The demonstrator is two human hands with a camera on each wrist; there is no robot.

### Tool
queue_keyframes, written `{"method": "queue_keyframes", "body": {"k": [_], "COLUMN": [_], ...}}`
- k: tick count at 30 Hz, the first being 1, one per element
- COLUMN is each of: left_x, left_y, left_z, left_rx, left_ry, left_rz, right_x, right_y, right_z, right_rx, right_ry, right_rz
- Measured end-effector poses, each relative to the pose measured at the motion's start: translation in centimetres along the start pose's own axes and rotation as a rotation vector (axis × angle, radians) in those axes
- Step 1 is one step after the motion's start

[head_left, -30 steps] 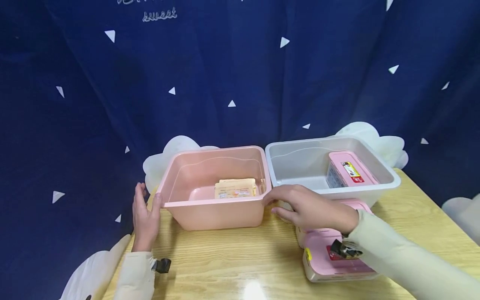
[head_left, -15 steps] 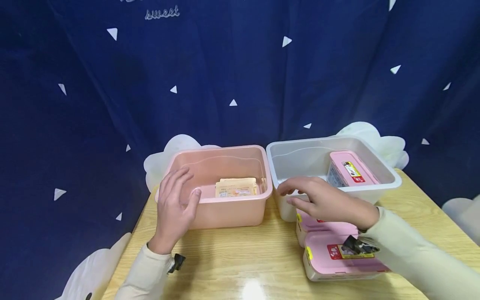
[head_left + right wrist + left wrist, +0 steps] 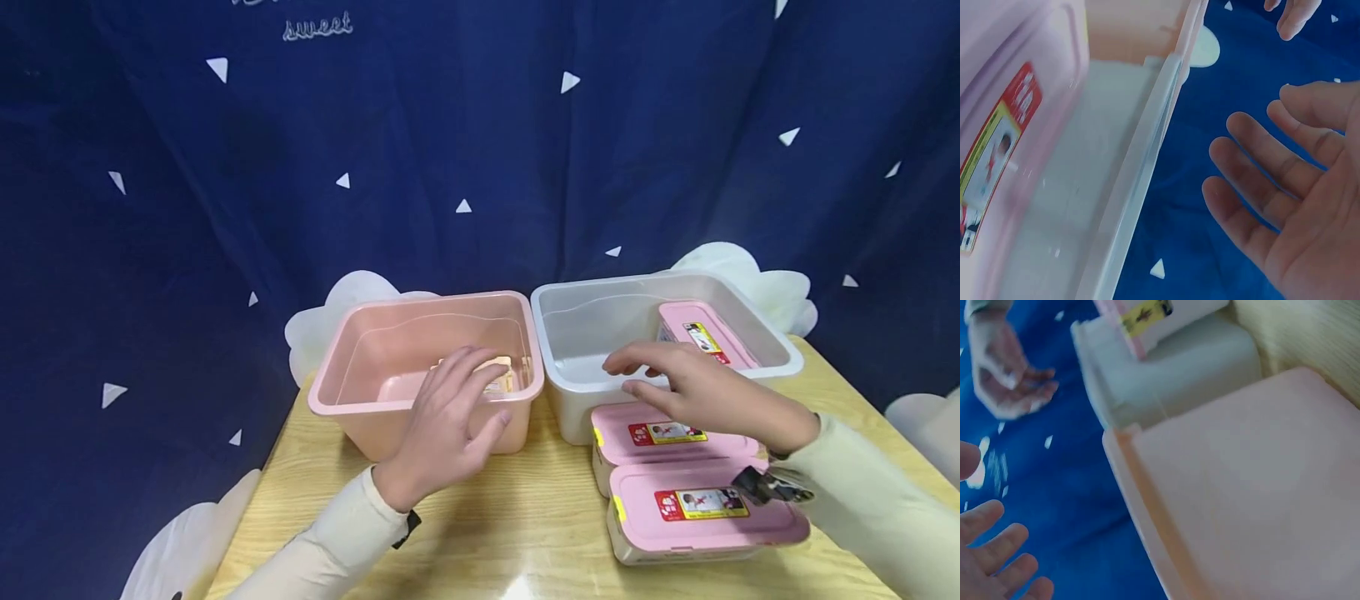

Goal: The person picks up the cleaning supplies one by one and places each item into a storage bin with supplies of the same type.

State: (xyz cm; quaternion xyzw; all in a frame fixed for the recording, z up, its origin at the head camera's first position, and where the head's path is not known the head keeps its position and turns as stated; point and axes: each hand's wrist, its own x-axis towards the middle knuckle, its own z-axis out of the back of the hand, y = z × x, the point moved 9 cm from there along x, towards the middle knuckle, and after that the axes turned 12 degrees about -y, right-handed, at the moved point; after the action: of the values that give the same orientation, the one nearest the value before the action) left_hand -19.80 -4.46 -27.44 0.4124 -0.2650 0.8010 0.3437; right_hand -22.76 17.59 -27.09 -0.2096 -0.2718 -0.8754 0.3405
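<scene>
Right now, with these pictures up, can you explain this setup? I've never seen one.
There's no robot, just a person's bare left hand and right hand. The head picture comes from a camera worn on the head; the others come from cameras on each wrist. On the wooden table stand an open pink plastic bin with a flat cream packet inside, and an open pale grey plastic bin holding a pink-lidded box. In front are a nearer similar box and a farther one. Neither hand holds anything.
</scene>
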Motion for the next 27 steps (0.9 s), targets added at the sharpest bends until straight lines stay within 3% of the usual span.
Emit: {"method": "queue_keyframes", "body": {"k": [9,15,19,27], "left_x": [2.6,3.9,4.5,4.1], "left_y": [-3.3,-4.8,-5.8,-7.6], "left_z": [-5.1,-7.6,-9.6,-14.6], "left_rx": [0.082,0.133,0.082,-0.020], "left_ry": [0.184,0.180,0.189,0.416], "left_rz": [-0.136,-0.159,-0.171,-0.116], "right_x": [-1.1,-2.4,-3.6,-6.3], "right_y": [-2.6,-4.9,-7.0,-9.8], "right_z": [2.6,4.4,5.8,7.8], "right_rx": [-0.052,-0.098,-0.154,-0.216], "right_ry": [-0.095,-0.150,-0.167,-0.185], "right_rz": [0.020,-0.015,-0.101,-0.209]}}
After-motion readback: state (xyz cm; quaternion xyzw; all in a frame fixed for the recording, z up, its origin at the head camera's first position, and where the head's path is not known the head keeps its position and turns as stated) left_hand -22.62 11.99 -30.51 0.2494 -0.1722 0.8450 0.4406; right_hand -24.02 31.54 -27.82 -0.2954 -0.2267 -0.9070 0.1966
